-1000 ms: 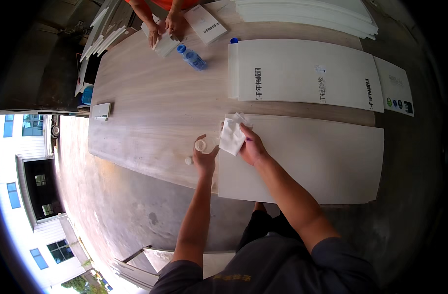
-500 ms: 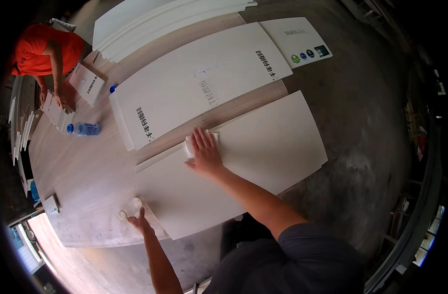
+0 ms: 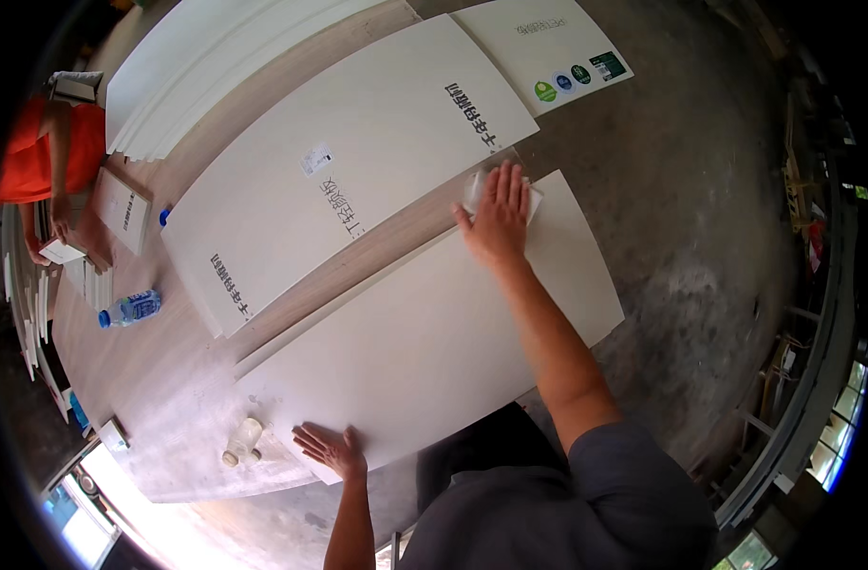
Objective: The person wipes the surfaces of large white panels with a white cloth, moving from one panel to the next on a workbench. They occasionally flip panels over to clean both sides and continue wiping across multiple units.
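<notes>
A large plain white panel (image 3: 434, 323) lies in front of me on the table, over another panel whose far edge peeks out. Near its far right edge my right hand (image 3: 498, 220) presses a folded white cloth (image 3: 535, 203) flat, fingers stretched over it; the cloth shows on both sides of the hand. My left hand (image 3: 335, 450) rests on the near left corner of the panel, fingers spread and holding nothing. Just left of it a small clear bottle (image 3: 245, 438) with a pale cap lies on the table.
Beyond are a printed white panel (image 3: 349, 180), a smaller panel with round stickers (image 3: 548, 57) and stacked panels (image 3: 216, 57). A blue-capped water bottle (image 3: 130, 309) lies at left. A person in orange (image 3: 59, 142) handles small boards at the far left.
My right hand has slid the cloth right and away along the panel. My left hand has left the clear bottle and come down on the panel's corner. The view has shifted.
</notes>
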Action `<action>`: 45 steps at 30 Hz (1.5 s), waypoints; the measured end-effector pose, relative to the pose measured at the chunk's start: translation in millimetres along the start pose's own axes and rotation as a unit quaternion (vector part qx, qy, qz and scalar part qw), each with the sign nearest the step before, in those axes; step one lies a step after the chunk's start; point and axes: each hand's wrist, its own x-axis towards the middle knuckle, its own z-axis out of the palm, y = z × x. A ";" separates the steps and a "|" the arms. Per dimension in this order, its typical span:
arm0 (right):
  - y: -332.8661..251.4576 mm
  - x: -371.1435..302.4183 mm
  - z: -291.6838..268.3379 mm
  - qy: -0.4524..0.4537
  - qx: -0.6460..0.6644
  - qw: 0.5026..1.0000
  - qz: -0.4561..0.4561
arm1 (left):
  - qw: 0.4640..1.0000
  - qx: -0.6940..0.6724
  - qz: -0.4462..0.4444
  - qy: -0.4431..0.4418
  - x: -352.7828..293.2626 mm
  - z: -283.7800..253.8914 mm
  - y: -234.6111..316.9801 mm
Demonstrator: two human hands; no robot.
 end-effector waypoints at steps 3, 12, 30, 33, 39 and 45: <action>0.0 -18.7 -2.8 -0.017 0.051 0.994 -0.091 | 1.000 0.001 0.005 -0.006 -3.7 -1.4 -3.0; -43.7 -60.8 1.8 -0.084 0.127 0.971 -0.187 | 0.999 -0.003 0.026 -0.020 -0.4 -7.3 -3.4; -231.4 -174.6 53.6 -0.033 -0.015 0.937 -0.347 | 0.480 -0.769 -0.421 -0.036 -98.2 2.0 -120.0; -331.7 -222.8 71.0 -0.052 0.037 0.894 -0.444 | 0.492 -0.764 -0.417 -0.027 -95.9 -2.9 -110.1; -400.9 -289.0 87.6 -0.037 0.029 0.848 -0.527 | 0.464 -0.793 -0.394 -0.005 -93.0 8.3 -105.2; -305.5 -409.6 62.7 -0.239 -0.032 0.668 -0.703 | 0.408 -0.829 -0.383 -0.022 -96.0 18.6 -115.9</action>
